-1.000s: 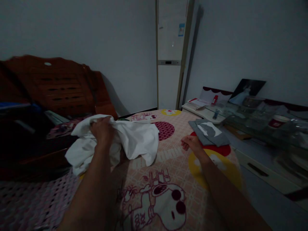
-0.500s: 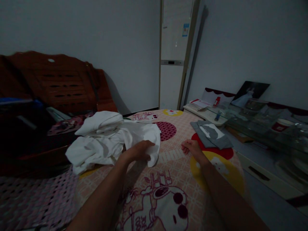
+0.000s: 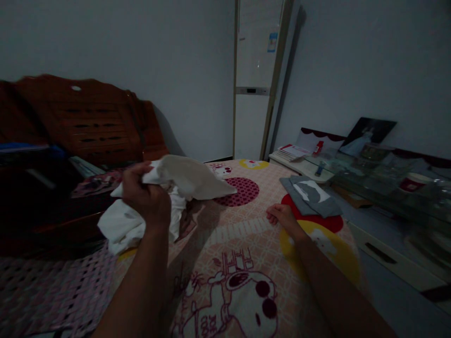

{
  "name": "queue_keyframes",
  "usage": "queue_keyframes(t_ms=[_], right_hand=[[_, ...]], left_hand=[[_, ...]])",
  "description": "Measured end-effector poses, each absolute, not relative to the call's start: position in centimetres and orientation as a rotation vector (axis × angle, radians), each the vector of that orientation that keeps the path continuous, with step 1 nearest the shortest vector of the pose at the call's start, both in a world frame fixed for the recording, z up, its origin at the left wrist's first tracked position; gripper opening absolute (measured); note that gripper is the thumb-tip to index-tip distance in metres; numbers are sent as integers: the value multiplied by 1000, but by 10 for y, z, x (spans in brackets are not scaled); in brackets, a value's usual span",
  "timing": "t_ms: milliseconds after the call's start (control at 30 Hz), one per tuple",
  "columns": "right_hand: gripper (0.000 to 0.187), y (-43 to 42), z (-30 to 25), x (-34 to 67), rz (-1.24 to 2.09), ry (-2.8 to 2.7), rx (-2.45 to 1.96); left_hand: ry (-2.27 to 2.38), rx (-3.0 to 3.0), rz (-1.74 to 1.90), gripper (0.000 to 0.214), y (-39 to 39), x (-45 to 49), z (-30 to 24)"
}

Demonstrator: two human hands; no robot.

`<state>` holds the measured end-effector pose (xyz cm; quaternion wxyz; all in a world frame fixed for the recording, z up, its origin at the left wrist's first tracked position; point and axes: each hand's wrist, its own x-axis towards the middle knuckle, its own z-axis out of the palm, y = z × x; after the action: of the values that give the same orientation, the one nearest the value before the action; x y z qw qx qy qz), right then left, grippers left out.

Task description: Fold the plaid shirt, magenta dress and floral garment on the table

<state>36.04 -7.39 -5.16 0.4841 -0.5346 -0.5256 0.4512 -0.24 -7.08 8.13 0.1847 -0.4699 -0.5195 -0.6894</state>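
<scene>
My left hand (image 3: 146, 192) is raised over the left side of the table, its fingers closed on a white cloth (image 3: 192, 176). The cloth's free part hangs out to the right in the air, its corner over the maroon dotted circle. Below that hand more crumpled white fabric (image 3: 121, 227) lies in a heap; whether it is one piece with the held part I cannot tell. My right hand (image 3: 282, 217) rests on the patterned tablecloth (image 3: 243, 239) with its fingers curled in, and nothing shows in it. Just beyond it lies a folded grey garment (image 3: 303, 197) with a white print.
A wooden bench (image 3: 88, 122) stands at the left, with a woven pink seat (image 3: 52, 295) nearer me. At the right a glass-topped cabinet (image 3: 369, 173) holds papers (image 3: 291, 152), a leaning photo (image 3: 366, 136) and a cup (image 3: 414, 183). A tall air conditioner (image 3: 252, 122) stands behind.
My left hand has moved left and up and closed on the white cloth, lifting it and drawing its right part off the table. My right hand has stayed in place.
</scene>
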Motion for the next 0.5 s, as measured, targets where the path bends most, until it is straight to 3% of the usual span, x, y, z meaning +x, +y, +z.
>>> queue_keyframes(t_ms=[100, 200, 333, 500], right_hand=[[30, -75, -51, 360, 1089, -1288, -1305], [29, -75, -51, 359, 1078, -1272, -1310], [30, -75, -52, 359, 1069, -1274, -1322], [28, -73, -55, 360, 1080, -1263, -1306]], left_hand=[[-1292, -1182, -1915, 31, -76, -23, 89], [-1427, -1156, -1801, 31, -71, -43, 80], [-1848, -1227, -1611, 66, -54, -64, 64], [-1914, -1277, -1534, 68, -27, -90, 68]])
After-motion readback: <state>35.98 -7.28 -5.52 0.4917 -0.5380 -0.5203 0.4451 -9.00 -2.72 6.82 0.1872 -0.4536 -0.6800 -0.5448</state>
